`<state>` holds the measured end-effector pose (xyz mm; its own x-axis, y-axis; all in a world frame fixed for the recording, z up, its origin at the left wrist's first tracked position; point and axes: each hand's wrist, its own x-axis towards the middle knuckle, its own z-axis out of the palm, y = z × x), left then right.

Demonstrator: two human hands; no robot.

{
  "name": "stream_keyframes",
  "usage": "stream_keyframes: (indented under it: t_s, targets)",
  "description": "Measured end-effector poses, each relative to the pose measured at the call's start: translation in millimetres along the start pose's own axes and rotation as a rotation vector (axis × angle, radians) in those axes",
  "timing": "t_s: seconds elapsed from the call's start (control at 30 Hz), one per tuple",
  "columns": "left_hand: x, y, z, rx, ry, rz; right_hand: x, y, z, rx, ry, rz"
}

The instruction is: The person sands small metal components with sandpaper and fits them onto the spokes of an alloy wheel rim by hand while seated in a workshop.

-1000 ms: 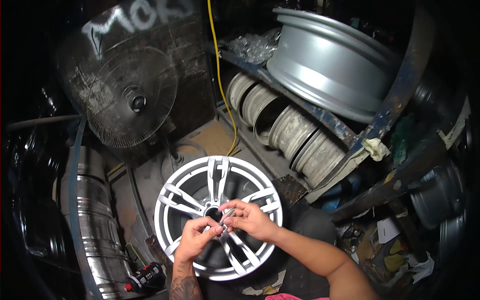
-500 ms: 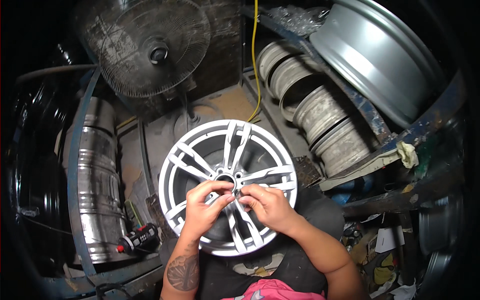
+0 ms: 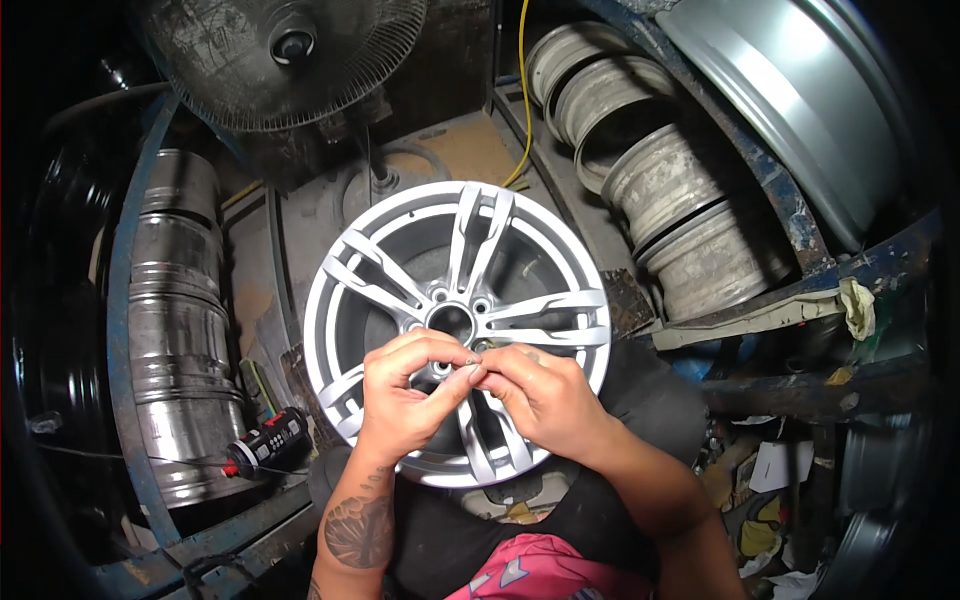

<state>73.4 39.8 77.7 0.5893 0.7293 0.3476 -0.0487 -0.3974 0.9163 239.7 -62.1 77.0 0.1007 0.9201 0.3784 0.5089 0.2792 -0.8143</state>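
Fingers [image 3: 430, 350] of your L hand [image 3: 405, 390] & R hand [image 3: 550, 395] now meet, vs. a slight gap in the prev. frame; fan [image 3: 290, 45] sits higher in view. Both pinch tight on a small piece [image 3: 471, 362], mostly hidden, too tiny to ID. It's over the silver alloy wheel [image 3: 462, 245], just below the centre hole; your hands block some lower spokes. Wheel's face-up over your legs. On L: stacked shiny rims [image 3: 180, 330] behind a blue rail [image 3: 120, 310], plus a black bottle [image 3: 270, 440] w/ red tip near the wheel's edge. On R: worn rims [image 3: 665, 175] in a row, big silver rim [image 3: 800, 90] higher up, pale cloth [image 3: 857, 308] on the rack edge. Yellow cable [image 3: 526, 90] runs down behind the wheel.
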Motion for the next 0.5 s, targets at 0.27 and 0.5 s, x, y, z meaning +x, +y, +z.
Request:
stream_keyframes:
  t_s: [0.27, 0.5]
  targets:
    - [5, -7, -5, -0.238, -0.079, -0.153, 8, -1, -9, 0.045, -0.072, 0.012]
    - [17, -17, -1, -0.49, -0.032, -0.26, 9, 6, -3, -0.051, -0.046, 0.075]
